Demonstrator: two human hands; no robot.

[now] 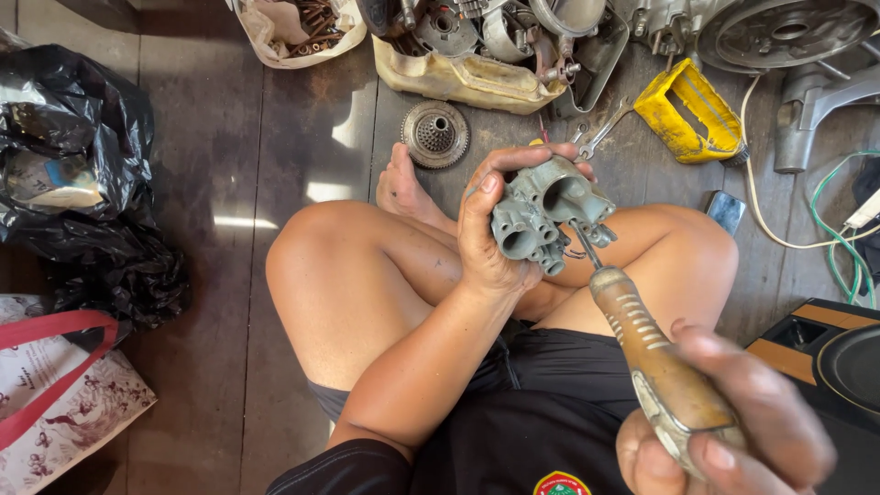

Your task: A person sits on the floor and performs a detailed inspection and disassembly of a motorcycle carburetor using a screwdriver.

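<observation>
- The right hand [724,412] sits closest to the lens, fingers wrapped tight around the wooden handle of a screwdriver [642,339], whose thin shaft runs up and left into the carburetor [541,215].
- The left hand [490,234] clamps that carburetor from its left side, thumb over the top and fingers curled behind, holding it above the crossed legs [367,293].
- Risk, as I judge it: the tip looks seated in a small recess; if it slips under force it could jab the left palm or the thigh just beneath, since nothing solid backs the part.
- A loosened screw or small piece could drop between the legs onto the plank floor [238,183], where gaps between boards may swallow it.
- Open room: bare floor lies left of the left hand, reaching to the black bag [82,183] and a printed bag [64,403] farther left.
- Beyond the hands it is crowded: a clutch disc [435,134], a wrench [605,128], a yellow container [689,115], and a tub of engine parts [467,78].
- Right of the right hand, cables [825,243] and a dark box [825,357] hem in elbow travel.
</observation>
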